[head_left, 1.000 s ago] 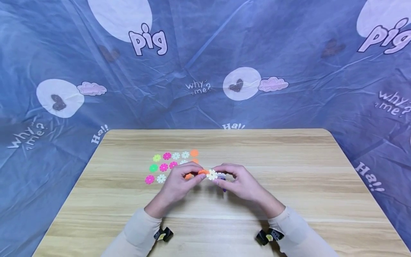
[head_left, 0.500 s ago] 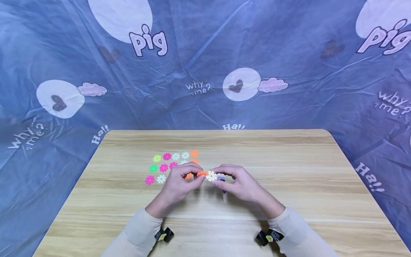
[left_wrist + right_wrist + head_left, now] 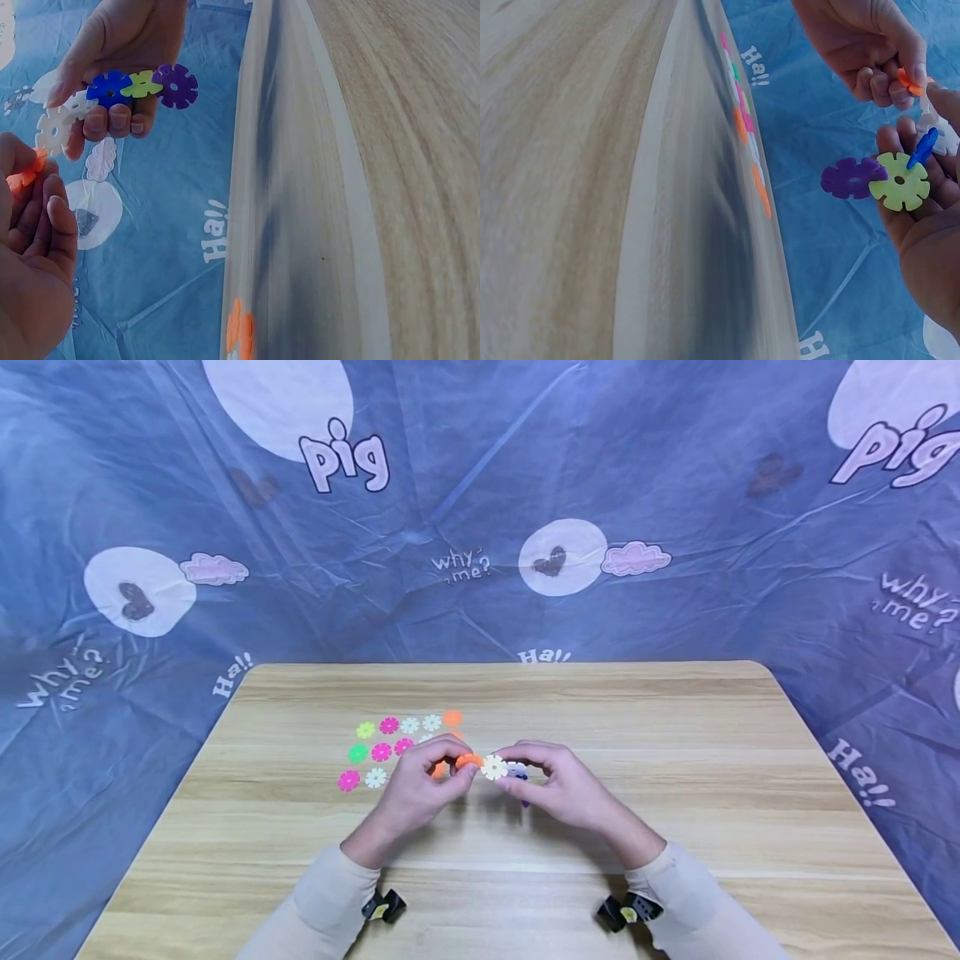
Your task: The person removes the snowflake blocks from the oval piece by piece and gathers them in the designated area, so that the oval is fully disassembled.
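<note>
In the head view my left hand point(image 3: 423, 779) pinches an orange notched snowflake disc point(image 3: 468, 762) between thumb and fingers. Its edge meets a white snowflake disc point(image 3: 494, 767) at the end of a linked chain. My right hand point(image 3: 564, 782) holds that chain, thumb over the white discs. Seen from the left wrist, a second white disc point(image 3: 78, 106) leads to a blue disc point(image 3: 109, 89). A yellow-green disc point(image 3: 900, 181) and a purple disc point(image 3: 850, 178) trail off the fingers in the right wrist view. Both hands are raised above the table.
Rows of loose snowflake discs lie at the left of the wooden table point(image 3: 675, 718), among them a pink disc point(image 3: 348, 780), a green disc point(image 3: 357, 752) and an orange disc point(image 3: 452, 717). My left hand hides part of them. A blue printed cloth point(image 3: 450, 460) hangs behind.
My left hand has shifted very slightly left, and the orange disc has tilted a little in its fingers. The right hand and the chain stay nearly where they were.
</note>
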### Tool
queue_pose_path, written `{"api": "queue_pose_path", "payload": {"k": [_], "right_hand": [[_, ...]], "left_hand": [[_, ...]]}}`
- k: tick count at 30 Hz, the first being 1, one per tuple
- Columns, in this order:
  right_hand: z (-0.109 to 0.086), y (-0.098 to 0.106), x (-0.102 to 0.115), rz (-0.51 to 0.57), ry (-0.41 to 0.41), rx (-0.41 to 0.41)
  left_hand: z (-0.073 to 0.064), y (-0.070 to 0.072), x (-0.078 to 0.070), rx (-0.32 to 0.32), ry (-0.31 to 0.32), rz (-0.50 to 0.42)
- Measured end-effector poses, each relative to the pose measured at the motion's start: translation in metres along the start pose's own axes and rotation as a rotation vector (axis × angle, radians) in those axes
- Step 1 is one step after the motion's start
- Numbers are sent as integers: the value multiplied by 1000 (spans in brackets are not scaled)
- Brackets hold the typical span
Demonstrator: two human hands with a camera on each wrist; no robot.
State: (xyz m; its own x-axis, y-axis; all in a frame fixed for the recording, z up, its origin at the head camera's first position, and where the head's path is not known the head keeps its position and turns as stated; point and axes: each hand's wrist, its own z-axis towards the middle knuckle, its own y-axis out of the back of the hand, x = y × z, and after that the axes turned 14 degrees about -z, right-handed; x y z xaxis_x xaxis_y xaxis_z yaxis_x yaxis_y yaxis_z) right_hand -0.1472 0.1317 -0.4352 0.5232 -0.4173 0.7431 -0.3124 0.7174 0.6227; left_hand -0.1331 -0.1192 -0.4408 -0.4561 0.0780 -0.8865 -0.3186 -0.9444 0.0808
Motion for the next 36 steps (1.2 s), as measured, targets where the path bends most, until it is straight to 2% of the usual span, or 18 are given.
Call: {"api": "queue_pose_path", "payload": {"k": [5, 13, 16, 20, 26, 32, 36], "right_hand": [[-1, 3, -3, -4, -4, -7], [-1, 5, -5, -6, -5, -18], [-1, 5, -5, -4, -15, -15], [-1, 5, -5, -4, -24, -12], [-2, 5, -5, -6, -19, -16], [-2, 5, -4, 4, -26, -9], [-2, 4, -4, 5, -20, -4]], "left_hand": [[-1, 3, 0, -9, 43, 40], [1, 10, -2, -1, 148, 117], [2, 11, -2, 0, 217, 140], [3, 12, -1, -13, 325, 222], [9, 12, 6, -39, 449, 317], [14, 14, 13, -44, 522, 349], [16, 17, 16, -23, 540, 413]]}}
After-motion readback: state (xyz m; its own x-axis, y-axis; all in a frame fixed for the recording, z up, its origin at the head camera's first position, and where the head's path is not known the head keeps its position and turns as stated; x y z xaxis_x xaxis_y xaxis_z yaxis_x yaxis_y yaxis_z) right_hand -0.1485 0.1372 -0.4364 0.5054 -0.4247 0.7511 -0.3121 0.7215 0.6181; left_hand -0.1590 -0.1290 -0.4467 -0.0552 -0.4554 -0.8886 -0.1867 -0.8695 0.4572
